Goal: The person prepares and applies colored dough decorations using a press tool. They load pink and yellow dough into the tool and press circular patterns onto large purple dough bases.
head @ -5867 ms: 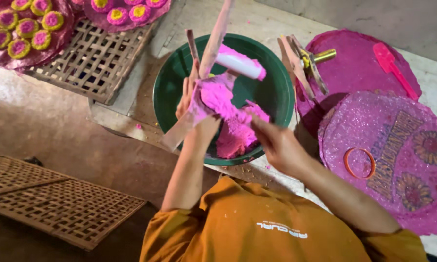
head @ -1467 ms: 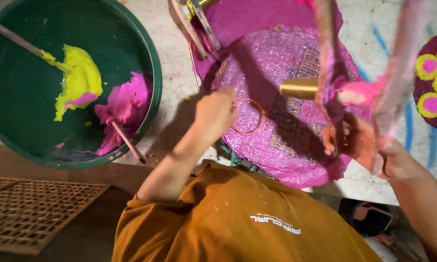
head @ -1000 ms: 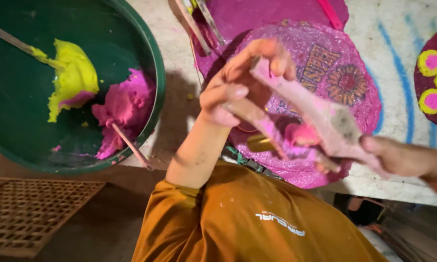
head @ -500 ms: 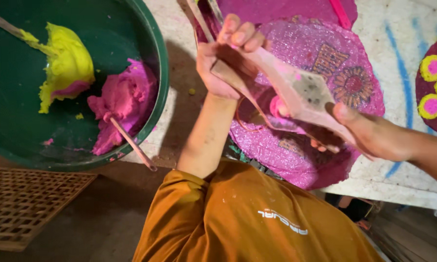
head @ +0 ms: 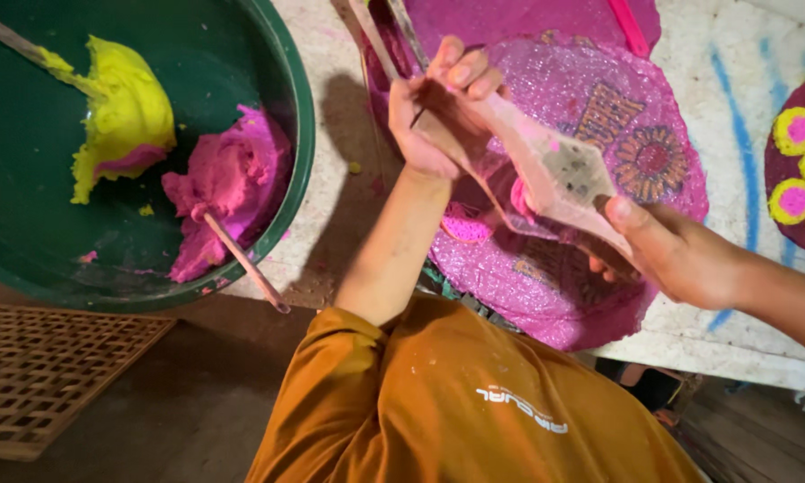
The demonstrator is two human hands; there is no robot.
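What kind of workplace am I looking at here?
Probably a small handcraft workshop that shapes coloured dough or paste: a green basin holds yellow and pink paste, finished pink-and-yellow pieces lie at right, and both hands grip a wooden tool.

The left arm rises bare from an orange sleeve, forearm steep, wrist bent back. The left hand (head: 438, 112) is up at the far side, fingers (head: 463, 73) curled over and closed, thumb tucked beneath. The right forearm comes in low from the right edge. The right hand (head: 666, 250) is nearer, thumb pressed on top, fingers wrapped under in a grip.
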